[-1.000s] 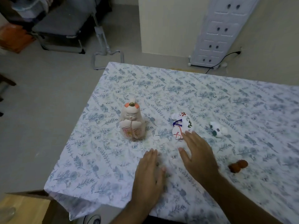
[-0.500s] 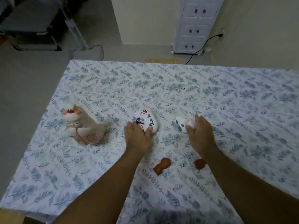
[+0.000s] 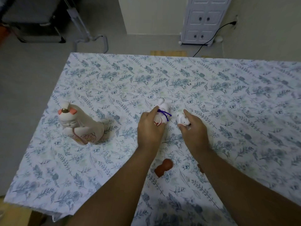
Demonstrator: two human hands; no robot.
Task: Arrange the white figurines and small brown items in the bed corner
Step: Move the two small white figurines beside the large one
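Nearest the camera, at the bottom of the frame, two bare forearms reach up and inward over the bed [image 3: 244, 98], which is covered by a white sheet printed with blue-grey leaves and flowers. Between the forearms, just below centre, a small brown gourd-shaped item [image 3: 163, 167] lies on the sheet. A second small brown item [image 3: 200, 168] shows only as a sliver at the inner edge of the right forearm; the rest is hidden.

Farther up, at the centre of the frame, the left hand [image 3: 150, 130] is closed around the lower part of a white figurine with a purple cord [image 3: 163, 112], fingers wrapped on its left side and the top poking out above them. Just right of it, the right hand [image 3: 193, 128] grips a smaller white figurine [image 3: 182, 119] between thumb and fingers. The two figurines sit close together without touching.

Well to the left, at centre left of the frame, a larger cream cat figurine [image 3: 79, 124] with pink ears and pink flower marks stands on the sheet near the bed's left edge.

Beyond the bed, in the upper part of the frame, lie grey floor, a white cabinet [image 3: 203, 18] with a black cable [image 3: 210, 39] at upper right, and a metal frame [image 3: 91, 36] at upper left.
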